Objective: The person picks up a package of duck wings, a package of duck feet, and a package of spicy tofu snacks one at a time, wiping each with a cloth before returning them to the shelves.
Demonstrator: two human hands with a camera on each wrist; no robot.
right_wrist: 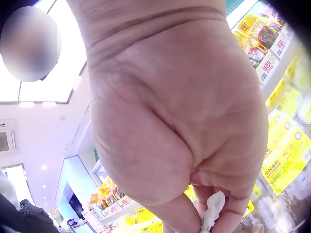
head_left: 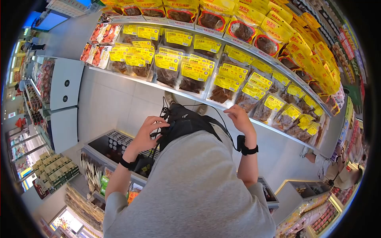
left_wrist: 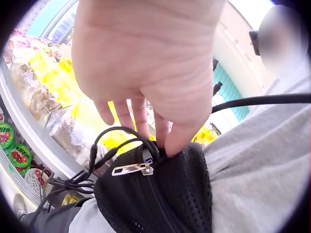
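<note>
A black mesh waist bag [left_wrist: 187, 184] hangs at the front of the person's body, its zip partly undone beside a metal zip pull [left_wrist: 130, 169]. My left hand [head_left: 145, 135] is at the top of this bag, thumb and index finger pinching at the edge of its opening; their tips are partly hidden there. Black cables [left_wrist: 121, 130] loop out beside those fingers. Raised near the shelf front, my right hand [head_left: 240, 120] has bent fingers and pinches a crumpled white tissue [right_wrist: 213, 211], whose lower end runs out of the right wrist view.
Ahead, a shelf edge [head_left: 158, 84] carries rows of yellow-labelled food packets [head_left: 196, 69], with yellow bags [head_left: 242, 29] above. Grey display bins [head_left: 93, 148] stand at the left and behind. Another person [head_left: 337, 170] is at the far right.
</note>
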